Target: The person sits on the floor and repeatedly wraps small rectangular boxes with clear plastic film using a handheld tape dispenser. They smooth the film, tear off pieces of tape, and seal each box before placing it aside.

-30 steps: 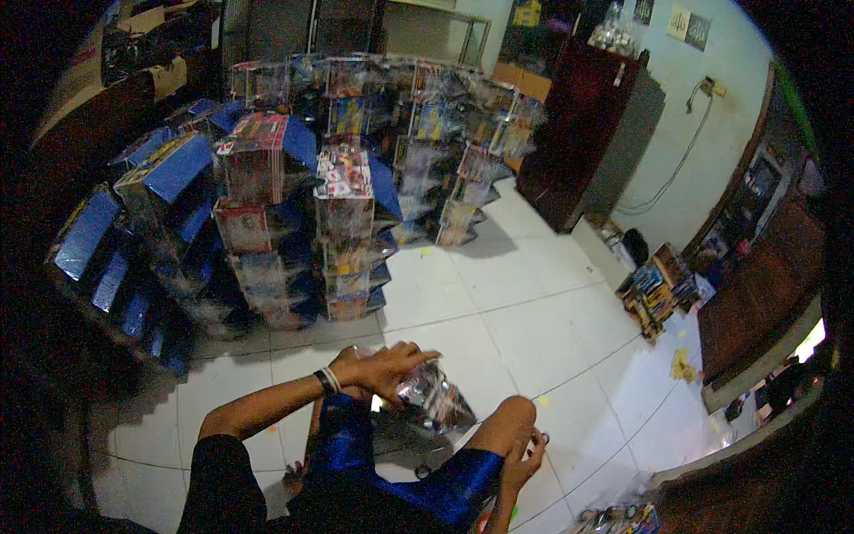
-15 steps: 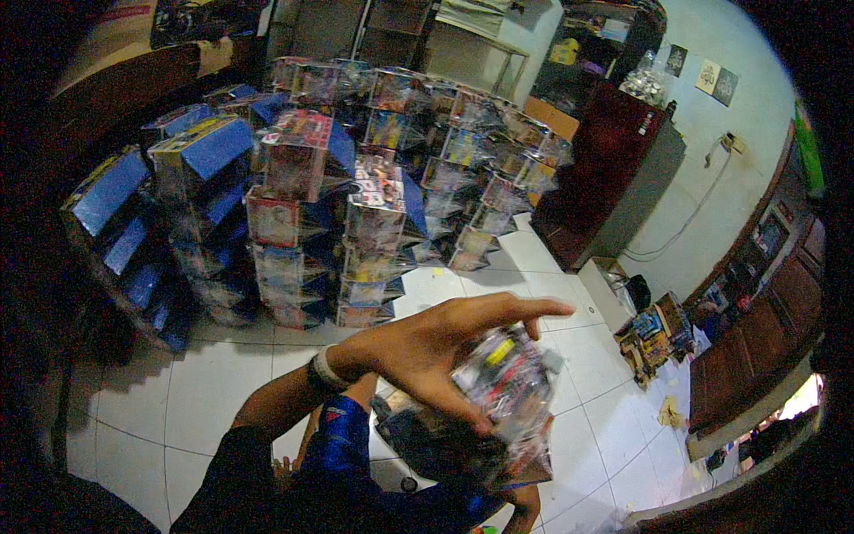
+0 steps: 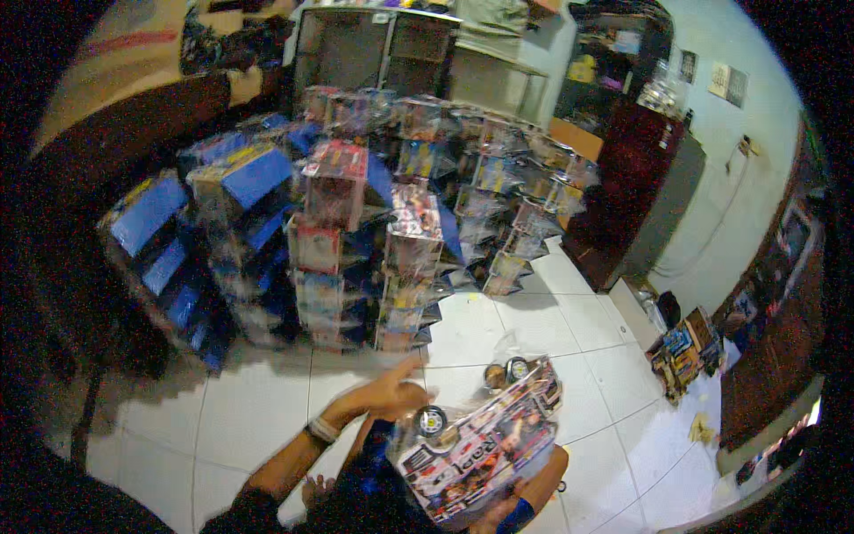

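A toy vehicle box [image 3: 485,449] is tilted in front of me, with colourful print on its card face. Black toy wheels [image 3: 431,420] show along its upper side under clear plastic. My left hand [image 3: 391,398], with a pale band on its wrist, is just off the box's upper left corner. Its index finger stretches out, apart from the thumb, and I see nothing between them. Only a little of my right hand [image 3: 491,518] shows at the lower edge, supporting the box; its fingers are mostly hidden. Motion blurs both.
Stacks of similar boxes [image 3: 329,240] with blue card sides stand on the white tiled floor [image 3: 258,400] ahead. A dark red cabinet [image 3: 614,196] is beyond at the right. A small pile of colourful packages [image 3: 685,351] lies by the right wall. My bare toes [image 3: 316,491] show below the left forearm.
The toy vehicle box has turned so its printed face and wheels show. My left hand has moved from over it to its left side. The whole view has shifted.
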### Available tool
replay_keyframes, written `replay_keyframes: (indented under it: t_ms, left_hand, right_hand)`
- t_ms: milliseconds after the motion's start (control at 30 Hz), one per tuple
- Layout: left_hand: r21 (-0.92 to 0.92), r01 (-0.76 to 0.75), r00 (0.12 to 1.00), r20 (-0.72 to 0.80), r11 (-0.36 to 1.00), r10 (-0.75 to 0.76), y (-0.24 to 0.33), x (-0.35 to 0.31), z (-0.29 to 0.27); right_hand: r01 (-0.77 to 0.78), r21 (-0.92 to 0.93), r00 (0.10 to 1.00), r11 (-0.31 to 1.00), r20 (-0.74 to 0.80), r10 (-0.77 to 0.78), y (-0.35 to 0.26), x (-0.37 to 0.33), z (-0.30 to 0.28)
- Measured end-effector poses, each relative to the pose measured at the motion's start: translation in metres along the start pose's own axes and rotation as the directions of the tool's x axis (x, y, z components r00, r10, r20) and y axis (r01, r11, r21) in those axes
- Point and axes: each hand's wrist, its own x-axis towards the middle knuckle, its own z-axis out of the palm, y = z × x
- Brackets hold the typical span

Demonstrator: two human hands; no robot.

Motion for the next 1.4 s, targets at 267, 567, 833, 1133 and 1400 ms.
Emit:
replay_keyframes:
  t_ms: [267,567,833,1133,1400]
  left_hand:
    - [-0.433,-0.138,0.990,-0.048,0.891,0.130,-0.025,-0.072,0.075]
    - [-0.477,-0.006,0.990,-0.124,0.879,-0.060,0.055,-0.077,0.077]
    - [-0.918,-0.009,0.995,-0.049,0.397,-0.090,0.068,0.043,0.067]
    - [-0.788,-0.372,0.876,-0.473,0.491,-0.096,0.113,0.233,-0.046]
    - [-0.683,-0.374,0.824,-0.555,0.627,-0.113,0.071,0.273,-0.151]
  right_hand:
    - [0.053,-0.009,0.995,0.999,0.089,-0.052,-0.041,0.030,0.032]
    - [0.054,0.017,0.982,0.998,0.180,-0.056,-0.048,0.041,0.039]
    - [0.192,-0.083,0.936,0.978,0.316,-0.157,-0.114,0.051,0.064]
    - [0.027,-0.260,0.996,0.965,0.084,-0.005,-0.072,0.000,-0.051]
    - [0.263,-0.888,0.943,0.377,0.154,-0.294,-0.065,-0.060,-0.117]
